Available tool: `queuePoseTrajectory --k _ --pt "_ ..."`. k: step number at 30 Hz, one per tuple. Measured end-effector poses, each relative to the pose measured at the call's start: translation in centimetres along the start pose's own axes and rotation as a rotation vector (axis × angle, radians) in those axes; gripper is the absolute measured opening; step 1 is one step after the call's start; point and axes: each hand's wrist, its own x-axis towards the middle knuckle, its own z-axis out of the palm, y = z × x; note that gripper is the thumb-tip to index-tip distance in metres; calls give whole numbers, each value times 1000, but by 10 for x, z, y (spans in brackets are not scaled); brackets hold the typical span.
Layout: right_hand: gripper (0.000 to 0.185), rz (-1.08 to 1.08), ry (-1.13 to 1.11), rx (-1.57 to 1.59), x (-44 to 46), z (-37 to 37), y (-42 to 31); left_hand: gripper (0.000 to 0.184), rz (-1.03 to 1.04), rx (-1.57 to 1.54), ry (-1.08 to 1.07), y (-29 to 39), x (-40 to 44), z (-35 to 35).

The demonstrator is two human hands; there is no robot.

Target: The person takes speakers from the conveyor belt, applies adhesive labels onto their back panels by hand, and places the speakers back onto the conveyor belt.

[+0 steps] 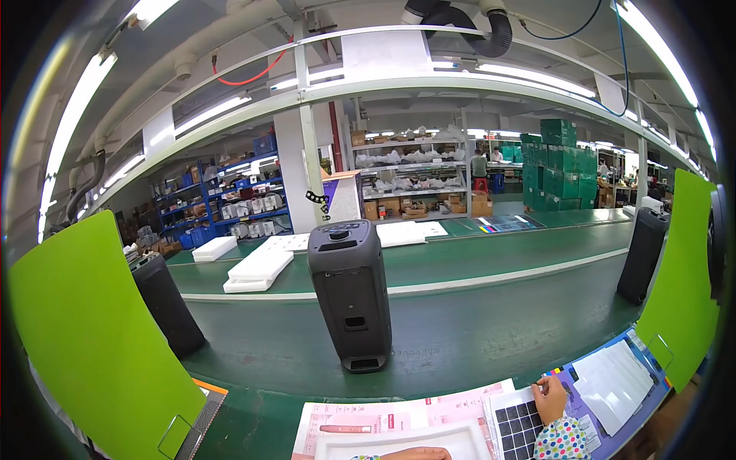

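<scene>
My right hand [550, 399], in a polka-dot sleeve, rests at the upper right of a white sheet of dark square stickers [515, 429]. Its fingertips are pinched together at the sheet's edge. My left hand [418, 454] shows only as a strip at the bottom of the view, over a white foam tray [399, 438]; its fingers are mostly cut off. Under the tray and sheet lies pink-and-white printed paper [441, 408]. Straight ahead, a tall black speaker [350, 299] stands upright on the green conveyor belt [475, 322], apart from both hands.
Other black speakers stand at left [170, 303] and right [642, 257]. Green panels flank me at left [100, 337] and right [678, 284]. White papers [613, 383] lie on a purple board at right. Foam pieces [259, 268] sit beyond the belt; people [479, 163] are far back.
</scene>
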Motion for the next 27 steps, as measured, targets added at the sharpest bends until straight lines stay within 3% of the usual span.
queuePoseTrajectory --k 8,14,17,21,25,27 --pt "15 28 -12 5 1 -1 -4 24 -1 -11 14 -1 1 -4" --pt "13 -37 146 38 2 -1 -6 24 -5 -29 6 -3 3 -6" --pt "12 6 29 87 24 -27 -57 24 8 -36 -18 0 4 -7" --pt "11 -262 -103 293 90 -49 -176 24 15 -38 1 -4 2 0" --pt "11 -554 -52 586 164 0 -286 25 8 152 157 1 -4 19" --pt "37 -663 -61 615 199 33 -333 26 32 415 206 -13 4 16"
